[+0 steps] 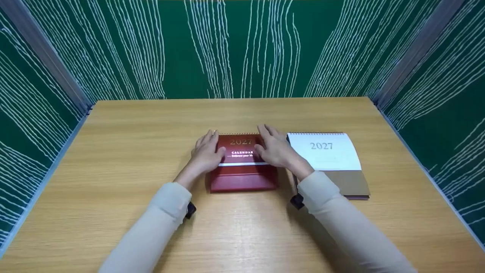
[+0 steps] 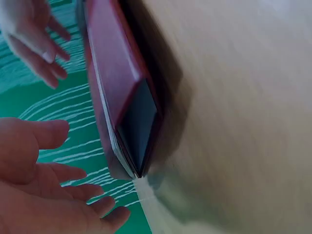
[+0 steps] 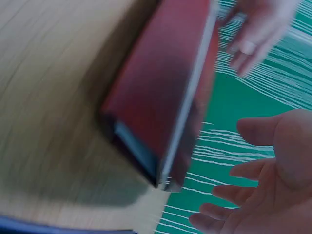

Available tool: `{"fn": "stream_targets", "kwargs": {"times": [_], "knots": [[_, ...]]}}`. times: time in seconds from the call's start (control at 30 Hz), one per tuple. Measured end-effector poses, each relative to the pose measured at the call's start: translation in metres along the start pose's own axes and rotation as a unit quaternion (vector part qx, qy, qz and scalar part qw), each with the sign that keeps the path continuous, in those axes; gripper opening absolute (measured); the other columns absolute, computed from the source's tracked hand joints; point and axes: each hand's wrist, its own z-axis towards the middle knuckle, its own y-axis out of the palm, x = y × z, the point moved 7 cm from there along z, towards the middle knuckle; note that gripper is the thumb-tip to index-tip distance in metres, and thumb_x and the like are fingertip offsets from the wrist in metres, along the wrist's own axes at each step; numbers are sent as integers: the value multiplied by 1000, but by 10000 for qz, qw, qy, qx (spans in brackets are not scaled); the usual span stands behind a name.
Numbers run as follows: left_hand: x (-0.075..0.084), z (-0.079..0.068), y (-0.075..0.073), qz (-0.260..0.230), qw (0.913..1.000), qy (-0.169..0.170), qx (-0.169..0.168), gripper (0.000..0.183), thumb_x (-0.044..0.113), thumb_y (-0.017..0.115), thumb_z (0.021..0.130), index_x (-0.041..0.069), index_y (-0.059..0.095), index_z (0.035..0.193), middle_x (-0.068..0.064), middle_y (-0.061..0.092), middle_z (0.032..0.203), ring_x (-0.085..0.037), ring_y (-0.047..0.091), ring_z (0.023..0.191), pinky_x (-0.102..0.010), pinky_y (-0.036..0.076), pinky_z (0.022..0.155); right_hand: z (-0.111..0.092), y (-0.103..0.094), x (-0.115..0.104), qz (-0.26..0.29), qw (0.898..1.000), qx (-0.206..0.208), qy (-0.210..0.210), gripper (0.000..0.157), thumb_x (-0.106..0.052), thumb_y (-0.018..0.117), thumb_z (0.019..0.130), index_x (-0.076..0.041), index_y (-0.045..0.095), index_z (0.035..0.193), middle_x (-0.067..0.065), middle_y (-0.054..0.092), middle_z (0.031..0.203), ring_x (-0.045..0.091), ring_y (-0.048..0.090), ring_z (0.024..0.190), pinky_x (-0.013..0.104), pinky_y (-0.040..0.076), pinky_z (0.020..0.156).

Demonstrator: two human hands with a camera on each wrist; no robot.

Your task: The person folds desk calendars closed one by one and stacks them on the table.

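A red 2027 desk calendar (image 1: pixel 242 182) with a spiral binding along its top stands on the table between both hands. My left hand (image 1: pixel 206 153) is at its left side, fingers spread and loosely bent. Over the upper right corner is my right hand (image 1: pixel 276 148), covering part of the printed text. In the left wrist view, that hand's fingers (image 2: pixel 73 190) appear apart from the calendar's open, tent-shaped end (image 2: pixel 141 129). The right wrist view likewise shows a gap between the right fingers (image 3: pixel 229 192) and the slightly blurred calendar (image 3: pixel 156 87).
A second 2027 desk calendar (image 1: pixel 326 155), with a white page and a brown lower part, stands just right of the red one, partly behind the right forearm. The wooden table (image 1: pixel 125 151) is bordered by green walls (image 1: pixel 242 49) with white wavy lines.
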Motion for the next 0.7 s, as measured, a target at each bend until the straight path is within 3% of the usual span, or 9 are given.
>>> {"fn": "stream_targets", "kwargs": {"times": [0.33,0.47,0.7], "knots": [[1,9,18,1088,9926,60,-536,72,39,37,113,5,10,170,-19,0,177,-40,-1,164,-62,5,130,16,25,4,-637,9956,-587,351,71,-43,36,114,-7,15,171,22,6,177,45,7,162,67,13,128],[1,10,24,1239,9905,-1,-599,73,42,35,113,5,9,171,-19,-1,178,-38,-5,164,-62,3,130,18,33,3,-854,9933,-692,354,70,-47,32,114,-9,16,171,21,7,177,44,6,162,65,13,129],[-13,19,42,1345,9878,-147,-778,76,49,33,113,10,5,171,-15,-11,178,-35,-13,163,-63,-2,129,15,45,5,-891,9919,-853,304,71,-46,30,114,-9,11,171,25,2,176,45,0,162,62,11,130]]}}
